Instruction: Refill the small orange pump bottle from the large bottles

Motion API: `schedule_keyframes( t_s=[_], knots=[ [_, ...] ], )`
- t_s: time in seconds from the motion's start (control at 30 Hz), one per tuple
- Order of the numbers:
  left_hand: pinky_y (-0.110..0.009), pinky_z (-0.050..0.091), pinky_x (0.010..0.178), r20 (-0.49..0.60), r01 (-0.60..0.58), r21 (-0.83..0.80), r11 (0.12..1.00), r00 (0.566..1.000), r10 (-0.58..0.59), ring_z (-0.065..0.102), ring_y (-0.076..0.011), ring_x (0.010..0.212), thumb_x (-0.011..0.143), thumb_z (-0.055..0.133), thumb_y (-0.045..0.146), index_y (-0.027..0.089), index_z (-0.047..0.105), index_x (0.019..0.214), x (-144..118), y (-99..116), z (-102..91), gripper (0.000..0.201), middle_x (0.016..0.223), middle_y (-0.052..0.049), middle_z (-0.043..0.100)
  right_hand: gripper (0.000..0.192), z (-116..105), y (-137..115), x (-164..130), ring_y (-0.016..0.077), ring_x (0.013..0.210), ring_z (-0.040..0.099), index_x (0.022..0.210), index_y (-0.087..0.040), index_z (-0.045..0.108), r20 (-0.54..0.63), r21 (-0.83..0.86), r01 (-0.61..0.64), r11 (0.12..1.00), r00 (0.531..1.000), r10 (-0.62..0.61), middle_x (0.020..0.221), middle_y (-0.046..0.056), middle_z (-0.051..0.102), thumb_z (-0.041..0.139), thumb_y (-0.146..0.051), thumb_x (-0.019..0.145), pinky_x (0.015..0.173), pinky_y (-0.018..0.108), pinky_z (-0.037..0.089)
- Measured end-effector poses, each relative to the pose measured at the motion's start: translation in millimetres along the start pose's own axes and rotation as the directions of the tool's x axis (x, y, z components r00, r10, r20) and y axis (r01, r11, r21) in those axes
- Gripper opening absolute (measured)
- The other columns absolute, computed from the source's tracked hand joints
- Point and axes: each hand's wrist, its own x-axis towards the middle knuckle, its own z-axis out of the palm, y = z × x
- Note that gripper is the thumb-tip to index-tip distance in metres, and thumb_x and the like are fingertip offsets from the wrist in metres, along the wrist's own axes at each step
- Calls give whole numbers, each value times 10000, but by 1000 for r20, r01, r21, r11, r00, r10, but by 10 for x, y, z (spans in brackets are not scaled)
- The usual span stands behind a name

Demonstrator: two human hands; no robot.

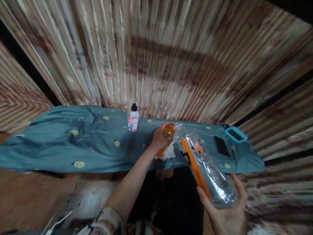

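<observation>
A large clear plastic bottle with an orange stripe down its side and an orange printed figure tilts across the front of the table. My right hand cups its base, fingers and thumb on either side. At the neck end, my left hand is closed around a translucent orange lid. Whether the lid is apart from the neck I cannot tell. Just below my left hand lies crumpled white tissue with an orange piece beside it, partly hidden by the hand.
A teal cloth with yellow pineapple prints covers the narrow table. A clear bottle with black cap and pink label stands at the back. To the right lie a black phone and a blue-framed object. Pleated curtain hangs close behind.
</observation>
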Motion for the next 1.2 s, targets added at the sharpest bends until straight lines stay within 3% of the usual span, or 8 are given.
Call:
schedule_keyframes(
  t_s=[0.17,0.43,0.83,1.2],
  knots=[
    [-280,536,828,-6,-12,-12,1000,1000,12,705,-194,925,642,767,110,192,613,1116,-1,-15,-14,504,1020,-19,752,1138,13,-64,-8,369,1050,597,1422,-103,424,-22,-52,47,998,999,-48,1227,209,566,881,-523,469,963,667,433],
    [-294,540,835,-15,-60,-78,995,998,59,711,-202,914,659,799,206,202,622,1113,-8,-65,0,487,1033,-31,753,1221,31,-410,-37,434,1100,590,1418,-69,445,-85,-187,-97,978,993,82,1252,239,581,779,-737,453,981,644,422],
    [-301,548,813,-48,-96,-52,994,995,93,710,-205,886,682,795,269,193,612,1098,4,-81,21,461,1006,-45,748,1264,27,-501,-83,485,1079,603,1430,-101,437,-80,-283,-161,945,986,144,1250,244,597,684,-852,443,911,642,449],
    [-331,546,879,-36,-85,-35,996,996,84,710,-229,962,666,812,289,173,600,1111,2,-52,16,507,1065,-74,740,1304,42,-679,-115,448,1041,619,1448,-122,415,-89,-298,-257,919,966,242,1224,227,608,621,-914,433,891,607,471]
  ],
)
